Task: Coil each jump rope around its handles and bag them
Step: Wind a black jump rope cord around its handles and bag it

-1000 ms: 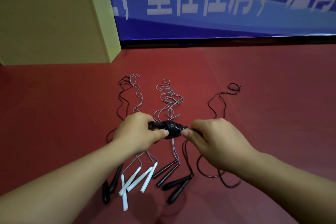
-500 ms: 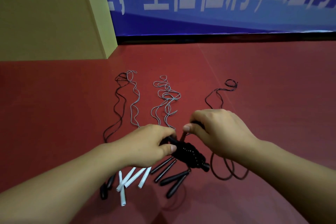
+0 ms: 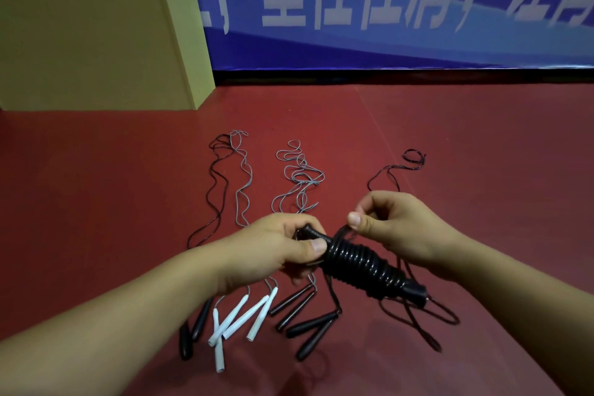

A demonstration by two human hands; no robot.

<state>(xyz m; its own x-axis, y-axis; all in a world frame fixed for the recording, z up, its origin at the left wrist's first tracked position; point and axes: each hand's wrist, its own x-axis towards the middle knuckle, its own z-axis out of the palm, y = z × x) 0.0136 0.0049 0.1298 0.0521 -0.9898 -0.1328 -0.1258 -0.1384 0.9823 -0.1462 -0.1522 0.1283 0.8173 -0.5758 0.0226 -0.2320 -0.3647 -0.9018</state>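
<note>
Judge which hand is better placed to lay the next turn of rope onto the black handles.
Right. The right hand already pinches the loose black rope just above the coil, near its upper end. The left hand grips the handle end, steadying the bundle, so it is best kept there.

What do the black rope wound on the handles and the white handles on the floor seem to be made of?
The black rope looks like smooth, glossy plastic or rubber cord: its coils catch highlights. The white handles look like matte plastic tubes, plain and even in tone, though foam cannot be ruled out.
</note>
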